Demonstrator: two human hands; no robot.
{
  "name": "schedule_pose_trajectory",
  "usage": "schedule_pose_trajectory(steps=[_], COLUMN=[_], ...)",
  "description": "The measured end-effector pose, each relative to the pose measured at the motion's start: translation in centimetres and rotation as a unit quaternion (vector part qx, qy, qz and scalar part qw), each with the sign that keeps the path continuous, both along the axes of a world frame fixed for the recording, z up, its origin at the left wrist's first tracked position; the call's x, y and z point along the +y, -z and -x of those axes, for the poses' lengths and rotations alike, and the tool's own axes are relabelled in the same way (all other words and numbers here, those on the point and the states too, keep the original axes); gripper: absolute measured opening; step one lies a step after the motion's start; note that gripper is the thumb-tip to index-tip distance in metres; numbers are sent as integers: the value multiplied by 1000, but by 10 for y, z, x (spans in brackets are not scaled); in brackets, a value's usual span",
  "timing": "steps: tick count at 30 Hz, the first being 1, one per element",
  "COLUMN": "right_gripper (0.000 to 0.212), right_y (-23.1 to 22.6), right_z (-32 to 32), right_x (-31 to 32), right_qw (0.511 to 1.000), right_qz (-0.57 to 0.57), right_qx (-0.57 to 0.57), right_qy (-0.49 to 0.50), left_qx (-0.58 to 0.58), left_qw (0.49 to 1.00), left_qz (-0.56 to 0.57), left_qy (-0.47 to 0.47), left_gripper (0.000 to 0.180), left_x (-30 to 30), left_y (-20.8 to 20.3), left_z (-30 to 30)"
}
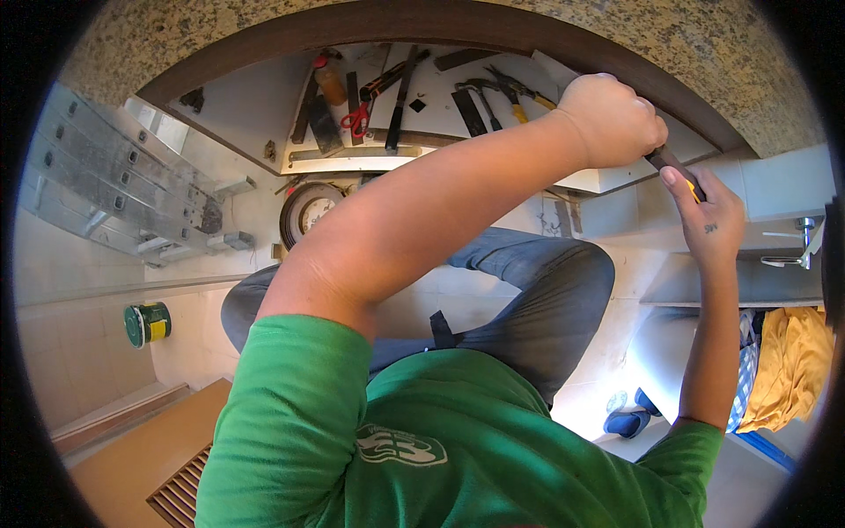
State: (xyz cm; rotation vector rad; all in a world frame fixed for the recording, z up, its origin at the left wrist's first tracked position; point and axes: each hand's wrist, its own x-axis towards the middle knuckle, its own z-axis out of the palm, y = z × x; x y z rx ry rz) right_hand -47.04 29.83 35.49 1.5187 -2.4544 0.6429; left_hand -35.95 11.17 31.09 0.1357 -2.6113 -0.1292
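My left arm reaches across to the upper right, and my left hand (612,121) is closed in a fist at the cabinet's dark wooden front edge (519,28). What its fingers hold is hidden. Just below it, my right hand (711,216) is closed around a narrow dark brown piece (671,162), with a bit of yellow showing beside the thumb. The brown piece runs up toward the left fist; its kind is not clear. On the white cabinet floor lie a hammer (481,92), yellow-handled pliers (515,97), red-handled scissors (356,120) and several dark strips.
A speckled stone countertop (370,11) overhangs the cabinet. An aluminium ladder (114,176) stands at left, above a green tub (147,325). A brown roll (297,216) sits near my knee. At right are a tap (803,238), yellow cloth (788,365) and blue slippers (627,422).
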Motion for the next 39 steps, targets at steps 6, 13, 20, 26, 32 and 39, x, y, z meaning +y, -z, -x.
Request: schedule_pose_trajectory(steps=[6,13,20,26,32,39], right_gripper=[54,53,53,53,51,53], right_y=[-2,-1,0,1,0,-8], right_z=[6,2,-1,-1,-7,-19], right_x=[-6,-6,-17,-15,-22,-23], right_qw=[998,1000,1000,999,1000,999], right_qz=[-22,-3,-5,5,1,-19], right_qx=[-21,1,25,36,3,3], right_qy=[48,-2,-10,-20,-20,41], left_qx=[4,7,21,29,30,91], left_qw=[1000,999,999,998,998,994], left_qz=[21,31,41,52,47,49], left_qy=[22,0,-20,-13,-36,21], left_gripper=[15,15,15,16,15,13], left_x=[3,-2,-7,-8,-16,-11], left_y=[-7,-1,-2,4,5,3], left_z=[5,1,-8,-4,-16,-15])
